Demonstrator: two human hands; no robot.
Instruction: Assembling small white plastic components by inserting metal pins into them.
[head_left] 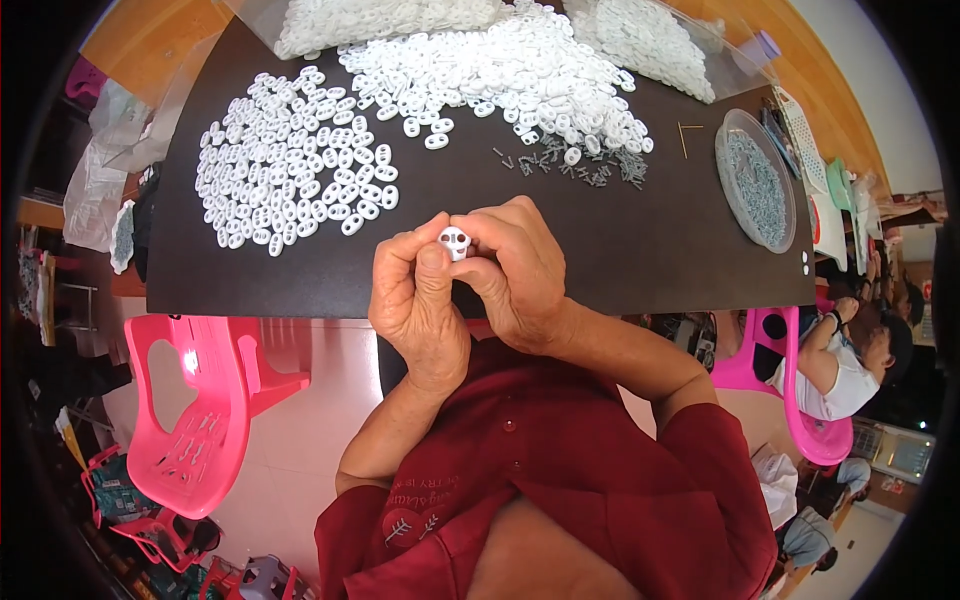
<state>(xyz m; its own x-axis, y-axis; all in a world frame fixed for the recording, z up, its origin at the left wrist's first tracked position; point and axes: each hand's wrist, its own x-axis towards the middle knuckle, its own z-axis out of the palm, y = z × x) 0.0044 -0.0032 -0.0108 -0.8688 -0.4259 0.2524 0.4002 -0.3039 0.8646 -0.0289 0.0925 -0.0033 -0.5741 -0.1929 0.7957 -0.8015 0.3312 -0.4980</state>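
Observation:
Just above the table's near edge, a small white two-hole plastic piece point(455, 241) is pinched between my hands, its holes facing up. My left hand point(415, 290) is closed on it from the left, thumb and bent forefinger at its side. From the other side, the thumb and fingers of my right hand point(520, 265) grip the same piece. Oval white two-hole pieces like it lie spread in a patch point(290, 165) at the left. A larger white heap point(490, 75) covers the far middle, with thin dark grey bits point(590, 165) scattered at its near side.
Clear bags of white parts point(650, 45) lie along the far edge of the dark table point(450, 180). A round clear tub point(730, 200) of small grey pieces stands at the right, near a thin bent brass-coloured piece point(684, 140). Pink chairs point(235, 400) flank me; another person sits at the right.

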